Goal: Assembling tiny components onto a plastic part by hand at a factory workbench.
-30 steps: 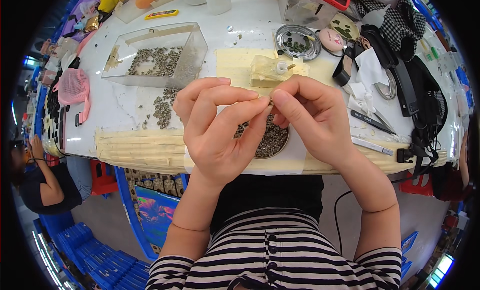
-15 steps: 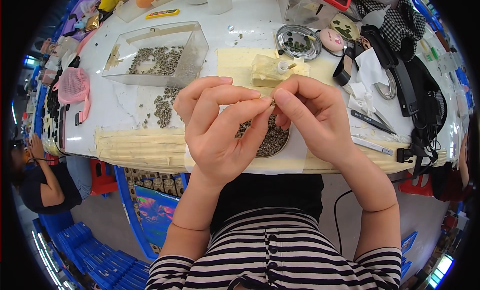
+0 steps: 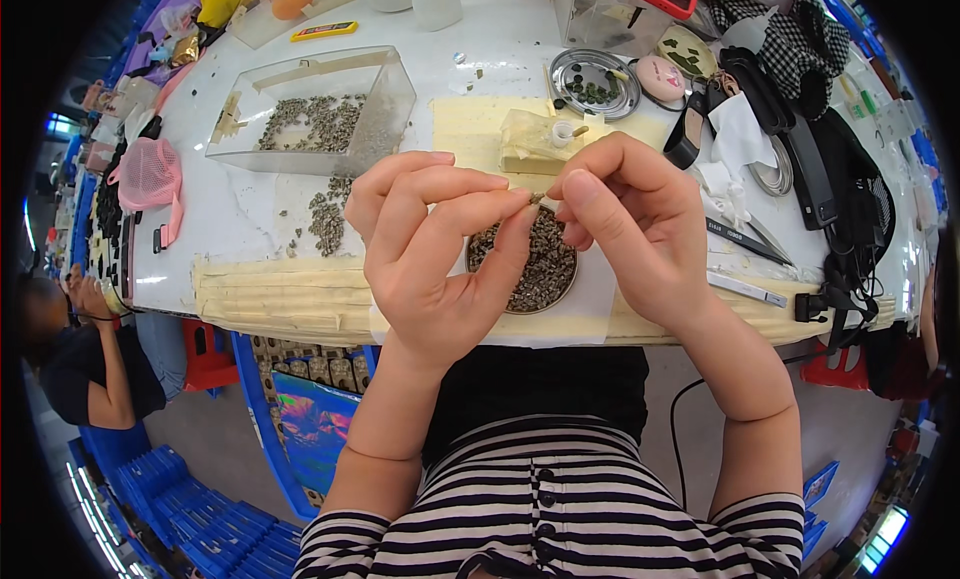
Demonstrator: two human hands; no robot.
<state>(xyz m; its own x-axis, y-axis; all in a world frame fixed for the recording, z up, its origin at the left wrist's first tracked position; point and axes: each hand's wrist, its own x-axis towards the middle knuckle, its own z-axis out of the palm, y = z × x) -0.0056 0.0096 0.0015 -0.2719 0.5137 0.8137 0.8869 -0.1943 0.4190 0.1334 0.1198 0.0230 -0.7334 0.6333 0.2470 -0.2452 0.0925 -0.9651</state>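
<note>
My left hand (image 3: 432,254) is raised over the table's near edge, pinching a tiny brownish metal piece (image 3: 536,198) between thumb and fingertips. Facing it, my right hand (image 3: 645,227) has its thumb and index finger closed right beside the piece; what lies between them, if anything, is too small to make out. Below both hands sits a round dish heaped with small grey-brown metal pieces (image 3: 542,277), partly covered by my left fingers. Just beyond my fingertips is a tape-wrapped block (image 3: 530,159) with a small white cup (image 3: 563,134) on it.
A clear box (image 3: 380,129) with similar pieces stands left, loose ones (image 3: 327,219) beside it. To the right lie a round tray of dark green bits (image 3: 595,89), tweezers (image 3: 745,241), a metal tool (image 3: 747,289) and black straps (image 3: 815,179). Another person (image 3: 95,369) sits far left.
My fingertips have moved slightly apart, with the left hand shifting a little left. More of the heaped dish shows between my hands.
</note>
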